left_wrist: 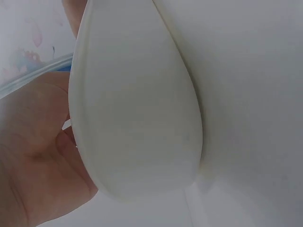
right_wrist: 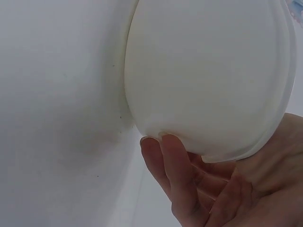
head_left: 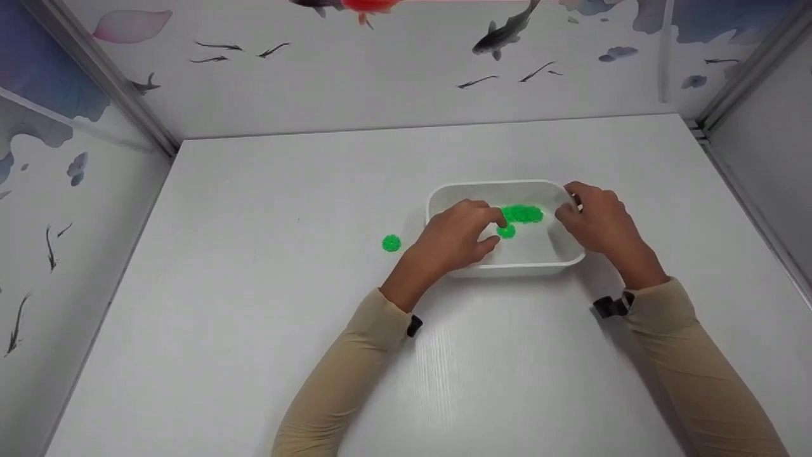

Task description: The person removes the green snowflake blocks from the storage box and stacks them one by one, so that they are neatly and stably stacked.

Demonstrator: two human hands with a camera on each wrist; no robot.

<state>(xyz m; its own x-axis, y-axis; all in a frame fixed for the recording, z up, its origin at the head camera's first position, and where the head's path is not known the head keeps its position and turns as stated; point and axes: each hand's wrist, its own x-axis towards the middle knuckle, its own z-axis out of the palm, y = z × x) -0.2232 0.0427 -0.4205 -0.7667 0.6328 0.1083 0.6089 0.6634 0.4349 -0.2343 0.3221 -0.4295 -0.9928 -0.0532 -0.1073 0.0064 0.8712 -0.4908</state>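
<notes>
Tabletop [head_left: 254,304]: plain white, a few dark specks [right_wrist: 98,176] on its surface.
Tub [head_left: 507,270]: white, rectangular with rounded corners, standing upright right of centre.
Scalloped disc [head_left: 391,243]: green, lying flat near the tub's left end.

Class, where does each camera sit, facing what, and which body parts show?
Head: head-worn, facing forward and down at the white tub; left hand, right hand and sleeves show.
Left wrist: worn there, facing the tub's outside; left hand shows.
Right wrist: worn there, facing the tub's outside; right hand shows.
Shared: both wrist views show tub and tabletop.

Green discs [head_left: 524,214], white tub [head_left: 517,271], fish-patterned wall [head_left: 406,76]
</notes>
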